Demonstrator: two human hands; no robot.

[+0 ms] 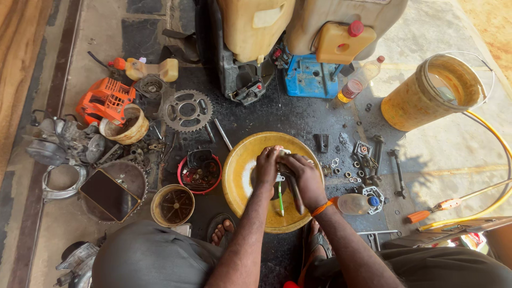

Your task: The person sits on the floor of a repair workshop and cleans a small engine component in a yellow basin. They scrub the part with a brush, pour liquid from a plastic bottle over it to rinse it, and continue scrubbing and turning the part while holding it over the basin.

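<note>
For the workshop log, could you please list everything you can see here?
Basin: one, yellow, centre floor.
Bucket: one, yellow, upper right.
Sprocket: one, grey, upper left.
Engine cover: one, orange, left.
Red bowl: one, holding small parts, left of basin.
Plastic bottle: one, clear with blue cap, right of basin.
Screwdriver: one, orange handle, right.
Left hand: over basin, gripping a small part.
Right hand: over basin, holding a green-handled brush.
</note>
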